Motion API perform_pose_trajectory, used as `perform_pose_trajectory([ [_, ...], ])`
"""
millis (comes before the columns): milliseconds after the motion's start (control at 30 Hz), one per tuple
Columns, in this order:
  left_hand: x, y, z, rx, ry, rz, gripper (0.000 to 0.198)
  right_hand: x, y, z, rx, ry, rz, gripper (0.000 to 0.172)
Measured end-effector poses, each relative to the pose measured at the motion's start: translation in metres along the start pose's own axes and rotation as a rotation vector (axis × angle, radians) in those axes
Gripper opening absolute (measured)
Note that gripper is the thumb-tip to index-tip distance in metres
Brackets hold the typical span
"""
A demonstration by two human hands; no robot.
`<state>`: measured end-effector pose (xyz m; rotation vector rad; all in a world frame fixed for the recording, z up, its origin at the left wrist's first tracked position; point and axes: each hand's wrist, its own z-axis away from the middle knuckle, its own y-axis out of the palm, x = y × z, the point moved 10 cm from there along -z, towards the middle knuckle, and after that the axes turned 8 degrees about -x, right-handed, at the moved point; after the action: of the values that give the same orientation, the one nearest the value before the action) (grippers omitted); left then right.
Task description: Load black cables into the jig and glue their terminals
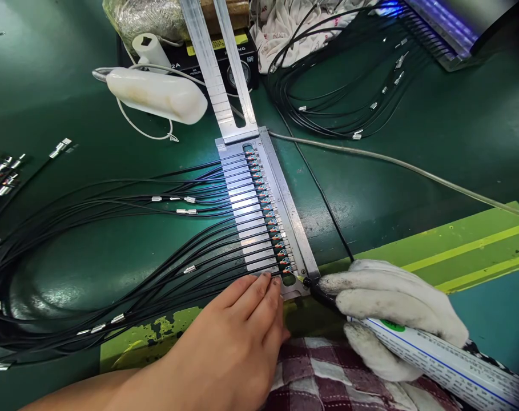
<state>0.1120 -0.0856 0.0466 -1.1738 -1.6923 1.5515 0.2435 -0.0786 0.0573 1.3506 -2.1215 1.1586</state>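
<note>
A flat metal fixture (290, 211) lies on the green table, with several black cables (216, 242) side by side across it and their stripped coloured wire ends in a row of slots. My bare left hand (246, 331) is closed on the fixture's near end, fingertips together beside the last cable, thumb mostly hidden. My right hand (396, 314), in a soiled white glove, grips a white printed glue tube (439, 354) with a black nozzle. The nozzle's thin tip is at the wire end nearest me.
Two metal bars (225, 63) rise from the fixture's far end. Behind are a white handheld device (156, 94), a black box with a gauge (240, 74) and a white cloth (285, 34). More black cables (310, 117) loop toward a purple-lit unit (447, 28). A grey cord (391, 160) crosses the right side.
</note>
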Motion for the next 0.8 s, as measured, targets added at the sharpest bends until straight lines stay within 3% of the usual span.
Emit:
perform_pose_trajectory([
  [367,-0.0021,0.0029,0.0019,0.02,0.01,-0.01,0.033,-0.0022,0.0005,-0.0012,-0.038,0.021,0.003,0.02],
  [800,-0.0011,0.002,0.0003,0.013,0.012,-0.008,0.034,-0.0057,-0.0004,0.0034,-0.055,0.038,-0.034,0.029],
])
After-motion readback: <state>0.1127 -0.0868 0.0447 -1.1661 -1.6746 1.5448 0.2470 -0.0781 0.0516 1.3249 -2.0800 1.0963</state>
